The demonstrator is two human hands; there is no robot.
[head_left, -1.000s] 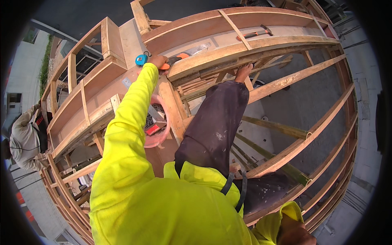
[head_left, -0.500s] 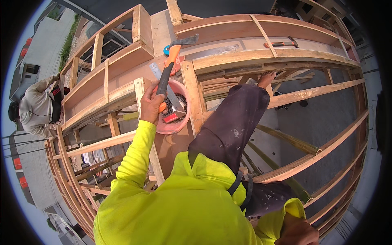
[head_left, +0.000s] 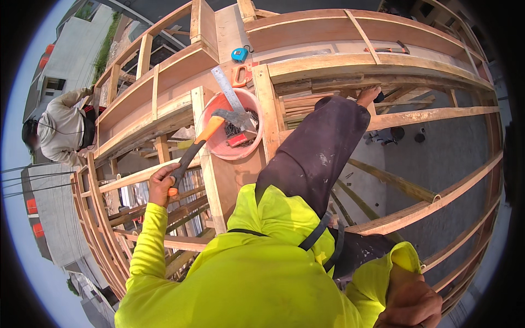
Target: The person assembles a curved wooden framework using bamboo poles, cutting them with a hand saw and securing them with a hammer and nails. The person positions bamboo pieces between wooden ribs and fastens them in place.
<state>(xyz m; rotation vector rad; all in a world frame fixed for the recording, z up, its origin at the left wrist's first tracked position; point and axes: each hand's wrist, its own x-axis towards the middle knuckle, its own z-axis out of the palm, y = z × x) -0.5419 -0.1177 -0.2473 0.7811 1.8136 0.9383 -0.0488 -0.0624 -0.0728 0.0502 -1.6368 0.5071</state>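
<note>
My left hand [head_left: 162, 183] is closed round the lower grip of a hammer [head_left: 210, 129] with an orange and black handle. Its steel head hangs over a pink bucket [head_left: 219, 150], overlapping the opening in this view. Inside the bucket lie loose nails [head_left: 234, 130], a red-ended item and a metal ruler-like blade [head_left: 227, 88] that sticks out over the rim. At the lower right, my right hand [head_left: 413, 303] is close to the camera with its fingers curled; whatever it may hold is hidden.
Timber framing [head_left: 180, 117] surrounds me, with open gaps to a grey floor [head_left: 421, 186] far below. A blue tape measure [head_left: 239, 54], an orange saw handle [head_left: 239, 75] and another hammer [head_left: 391, 50] lie on the boards ahead. Another person [head_left: 63, 126] is at the left. My foot [head_left: 368, 96] rests by a beam.
My left hand has moved left and toward me with the hammer. The hammer head has come down from above the tape measure to over the bucket, uncovering the tape and saw handle.
</note>
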